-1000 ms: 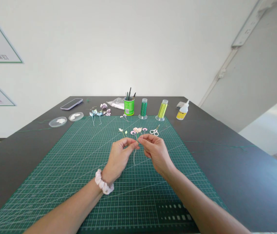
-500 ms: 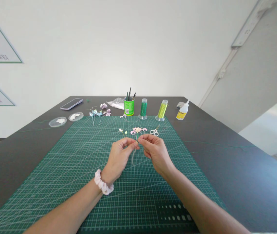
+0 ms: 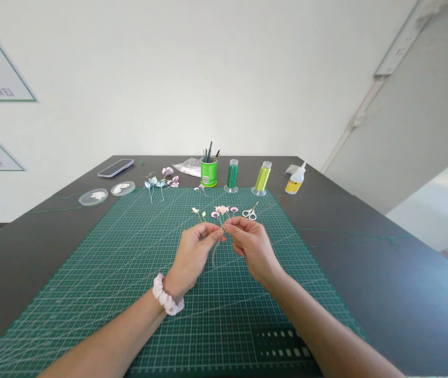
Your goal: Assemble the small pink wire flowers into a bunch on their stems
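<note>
Mid-frame, the left hand (image 3: 195,249) and the right hand (image 3: 252,245) both pinch the green stem (image 3: 222,219) of a pink flower (image 3: 222,209).

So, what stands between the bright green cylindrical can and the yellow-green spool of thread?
A dark green spool of thread stands there, as the head view shows.

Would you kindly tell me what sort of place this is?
It looks like a craft workspace, judging by the cutting mat, the green thread spool and the scissors.
</note>
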Available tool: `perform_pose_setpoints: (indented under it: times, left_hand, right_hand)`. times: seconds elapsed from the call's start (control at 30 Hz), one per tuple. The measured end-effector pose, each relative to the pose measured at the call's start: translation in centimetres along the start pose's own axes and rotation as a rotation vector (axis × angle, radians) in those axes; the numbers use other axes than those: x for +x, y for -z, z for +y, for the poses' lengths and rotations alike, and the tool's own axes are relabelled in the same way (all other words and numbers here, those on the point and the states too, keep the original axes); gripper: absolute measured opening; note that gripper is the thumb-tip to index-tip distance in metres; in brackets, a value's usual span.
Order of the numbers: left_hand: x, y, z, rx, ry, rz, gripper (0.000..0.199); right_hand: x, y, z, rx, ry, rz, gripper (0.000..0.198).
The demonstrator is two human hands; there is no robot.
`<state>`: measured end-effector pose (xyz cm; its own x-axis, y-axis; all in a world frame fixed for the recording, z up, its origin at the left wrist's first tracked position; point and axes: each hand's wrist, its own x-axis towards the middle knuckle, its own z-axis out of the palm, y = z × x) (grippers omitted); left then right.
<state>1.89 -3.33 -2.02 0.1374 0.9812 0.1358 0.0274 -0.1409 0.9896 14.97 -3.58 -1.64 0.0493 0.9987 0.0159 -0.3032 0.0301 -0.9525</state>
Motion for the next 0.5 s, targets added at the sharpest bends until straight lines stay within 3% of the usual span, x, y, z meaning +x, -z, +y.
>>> perform_pose_setpoints:
  times: [0.5]
  left_hand:
    - [0.00, -0.17, 0.22, -0.087, 0.026, -0.013, 0.015]
  right_hand:
    - [-0.06, -0.08, -0.10, -0.003, -0.001, 0.000, 0.026]
